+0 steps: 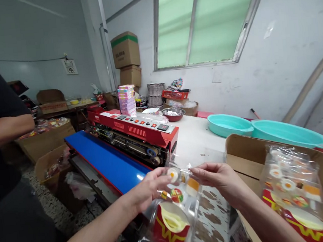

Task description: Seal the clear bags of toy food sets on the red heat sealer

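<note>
A clear plastic bag (171,222) hangs between my two hands, with small toy food pieces and a red and yellow fries box inside. My left hand (154,186) is closed on its upper left edge, thumb over a toy egg piece. At the upper right edge, the thumb and fingers of my right hand (212,173) pinch the plastic. Just behind the bag stands a red sealing machine (133,129) with a blue conveyor belt (105,160). To the right, a cardboard box (244,155) holds several similar filled bags (296,195).
Turquoise basins (227,125) stand behind the box. A stack of small boxes (127,101) and a metal bowl (173,114) are beyond the machine. A person in dark clothes (1,151) stands at the left, near a floor carton (52,173).
</note>
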Available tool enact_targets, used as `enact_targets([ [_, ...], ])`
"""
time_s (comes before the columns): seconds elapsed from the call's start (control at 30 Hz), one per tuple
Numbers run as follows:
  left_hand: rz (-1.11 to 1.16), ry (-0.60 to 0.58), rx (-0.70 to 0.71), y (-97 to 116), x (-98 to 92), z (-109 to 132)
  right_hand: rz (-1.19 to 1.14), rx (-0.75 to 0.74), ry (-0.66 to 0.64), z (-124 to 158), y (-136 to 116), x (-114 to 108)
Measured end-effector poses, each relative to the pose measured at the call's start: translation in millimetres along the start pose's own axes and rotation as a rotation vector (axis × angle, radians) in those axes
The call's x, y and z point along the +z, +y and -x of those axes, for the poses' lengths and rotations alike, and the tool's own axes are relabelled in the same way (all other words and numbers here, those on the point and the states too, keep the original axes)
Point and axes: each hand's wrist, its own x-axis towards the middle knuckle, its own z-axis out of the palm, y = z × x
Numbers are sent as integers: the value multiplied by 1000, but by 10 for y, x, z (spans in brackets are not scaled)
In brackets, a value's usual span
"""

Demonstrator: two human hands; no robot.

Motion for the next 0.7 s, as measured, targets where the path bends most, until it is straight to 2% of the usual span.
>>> enact_targets([
  [0.13,-35,180,6,145,34,-228,57,-15,-33,-16,16,148],
  [0.27,14,319,-35,198,39,-372,70,9,8,-38,49,249],
  [0.4,29,381,-50,152,13,-442,73,22,24,-67,131,262],
  [0.7,-93,437,-52,71,-144,-458,95,32,47,-183,364,200],
])
